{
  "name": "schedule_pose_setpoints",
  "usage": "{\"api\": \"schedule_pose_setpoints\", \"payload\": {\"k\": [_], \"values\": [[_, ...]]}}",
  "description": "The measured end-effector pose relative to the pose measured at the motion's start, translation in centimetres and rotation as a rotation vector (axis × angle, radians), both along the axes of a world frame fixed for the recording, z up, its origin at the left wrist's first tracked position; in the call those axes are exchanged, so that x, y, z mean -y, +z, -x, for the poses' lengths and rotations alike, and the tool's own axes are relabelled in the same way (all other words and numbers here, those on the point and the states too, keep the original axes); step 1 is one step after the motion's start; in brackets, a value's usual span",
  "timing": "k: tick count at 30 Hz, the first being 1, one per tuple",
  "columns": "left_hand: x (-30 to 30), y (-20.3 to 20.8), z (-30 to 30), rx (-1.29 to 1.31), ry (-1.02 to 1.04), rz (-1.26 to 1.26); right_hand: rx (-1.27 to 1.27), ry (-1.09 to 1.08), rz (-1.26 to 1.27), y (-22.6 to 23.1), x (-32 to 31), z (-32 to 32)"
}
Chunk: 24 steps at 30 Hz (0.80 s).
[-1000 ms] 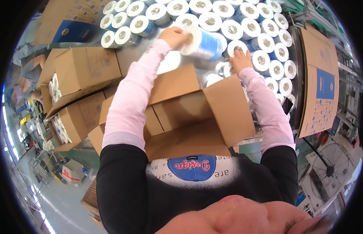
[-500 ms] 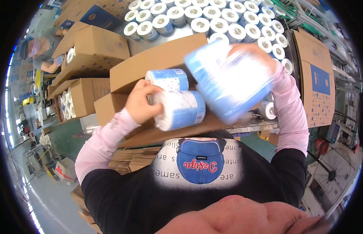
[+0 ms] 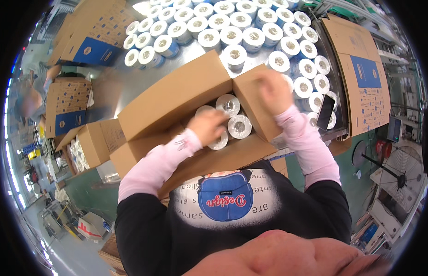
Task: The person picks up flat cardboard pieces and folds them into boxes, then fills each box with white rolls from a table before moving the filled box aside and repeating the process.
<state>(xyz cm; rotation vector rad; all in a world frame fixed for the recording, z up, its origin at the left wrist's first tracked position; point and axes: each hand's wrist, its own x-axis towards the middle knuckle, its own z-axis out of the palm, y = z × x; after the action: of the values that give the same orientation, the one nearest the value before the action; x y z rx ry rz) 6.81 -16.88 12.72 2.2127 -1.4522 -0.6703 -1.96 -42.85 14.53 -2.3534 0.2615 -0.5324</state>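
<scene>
An open cardboard box (image 3: 177, 94) lies before me with its flaps spread. Several wrapped toilet paper rolls stand on end at its right side, among them a white roll (image 3: 240, 126). My left hand (image 3: 207, 127) is inside the box, over the rolls, its slightly blurred fingers loosely apart and pointing right. Part of the rolls is hidden under it. My right hand (image 3: 274, 92), smeared by motion, is raised by the right flap (image 3: 257, 103); no roll shows in it, and its finger pose is unclear.
Many blue-and-white rolls (image 3: 231, 36) stand on the metal table beyond the box. A black phone (image 3: 326, 112) rests on rolls at the right. A flattened carton (image 3: 361, 78) borders the table there. Other cartons (image 3: 69, 103) and a blurred person (image 3: 30, 99) are at the left.
The rolls held in both hands have left them; rolls now stand upright in the box. My left hand has moved right and down into it, and my right hand sits near its right flap.
</scene>
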Motion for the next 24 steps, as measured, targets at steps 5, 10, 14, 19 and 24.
{"api": "schedule_pose_setpoints", "payload": {"k": [5, 10, 14, 19, 24], "values": [[4.4, 0.4, -14.2, 0.292, 0.225, 0.109, -0.553, -0.104, 0.258, -17.3, 9.9, 6.4], [13.5, -8.3, -15.8, 0.268, 0.07, -0.19, -0.687, -0.114, 0.674, -21.7, 8.2, 6.1], [22.7, -11.3, -16.7, 0.394, -0.184, -0.387, -0.719, -0.206, 0.62, -23.9, 8.0, 5.5], [23.6, -15.1, -17.2, 0.594, -0.109, -0.386, -0.689, -0.208, 0.493, -21.5, 7.9, 4.2], [18.8, -9.3, -22.7, -0.115, 0.461, -0.087, -0.717, -0.187, 0.168, -15.3, 10.8, 1.7]]}}
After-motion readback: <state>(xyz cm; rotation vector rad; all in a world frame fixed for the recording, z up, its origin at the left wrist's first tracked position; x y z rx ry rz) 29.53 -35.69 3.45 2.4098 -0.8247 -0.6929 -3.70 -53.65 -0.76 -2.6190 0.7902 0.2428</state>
